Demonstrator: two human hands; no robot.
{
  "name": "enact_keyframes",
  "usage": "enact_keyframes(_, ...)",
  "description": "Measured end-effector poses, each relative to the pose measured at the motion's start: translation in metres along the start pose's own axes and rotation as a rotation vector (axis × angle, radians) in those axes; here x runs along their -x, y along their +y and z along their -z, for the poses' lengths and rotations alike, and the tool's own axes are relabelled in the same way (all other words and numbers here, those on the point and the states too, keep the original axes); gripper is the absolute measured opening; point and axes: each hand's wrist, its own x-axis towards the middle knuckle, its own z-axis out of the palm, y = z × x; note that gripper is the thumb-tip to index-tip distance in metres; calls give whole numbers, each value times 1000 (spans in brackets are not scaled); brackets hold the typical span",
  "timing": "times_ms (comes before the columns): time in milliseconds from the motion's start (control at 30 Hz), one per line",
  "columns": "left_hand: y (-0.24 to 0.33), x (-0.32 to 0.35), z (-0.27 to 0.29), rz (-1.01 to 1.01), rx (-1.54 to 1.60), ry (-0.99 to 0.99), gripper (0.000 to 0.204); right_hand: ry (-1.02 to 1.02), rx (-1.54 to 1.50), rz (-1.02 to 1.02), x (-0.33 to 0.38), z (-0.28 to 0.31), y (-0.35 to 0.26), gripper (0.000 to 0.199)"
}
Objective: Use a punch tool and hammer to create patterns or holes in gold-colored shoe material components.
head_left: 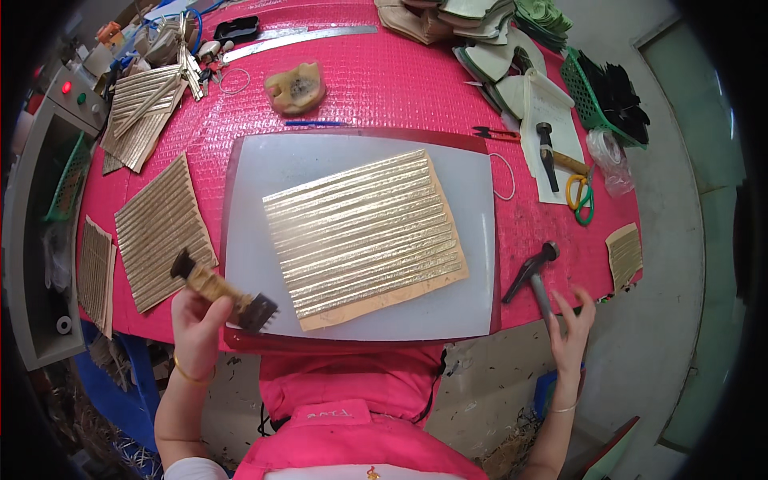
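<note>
My left hand (201, 316) is closed round a pronged punch (220, 288), its middle wrapped in tan tape and its dark toothed end pointing right, over the left front corner of a white cutting board (248, 240). On that board lies a tan sheet covered with gold ridged strips (360, 236), slightly turned. To the right of the board, my right hand (570, 328) has its fingers spread beside the grey handle of a dark-headed hammer (538, 276). Whether the thumb touches the handle is unclear.
More gold-striped sheets (164, 232) lie at the left. A yellowish lump (294, 88), a blue pen-like stick (314, 123) and steel rulers (300, 42) are farther back. At the right are a second hammer (547, 156), scissors (579, 196), stacked pieces (480, 24) and a green basket (588, 96).
</note>
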Motion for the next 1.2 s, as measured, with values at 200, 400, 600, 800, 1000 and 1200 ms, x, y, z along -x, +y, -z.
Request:
enact_keyframes(200, 13, 15, -10, -60, -19, 174, 25, 17, -476, 676, -204, -71, -177, 29)
enact_keyframes(400, -8, 48, 26, -209, -263, 0, 36, -334, -457, 641, -208, -54, -172, 17)
enact_keyframes(600, 31, 43, 3, -278, -269, -218, 5, -648, -837, 473, -84, 63, -83, 16)
enact_keyframes(800, 14, 14, -14, -146, -315, -152, 27, -511, -92, -224, 54, 153, -21, 16)
enact_keyframes(1000, 31, 16, -60, -186, -231, -314, 22, -257, -289, -439, 20, 150, 14, 13)
enact_keyframes(1200, 46, 32, -63, -129, -596, -629, 15, -167, -325, -210, 2, 114, 13, 12)
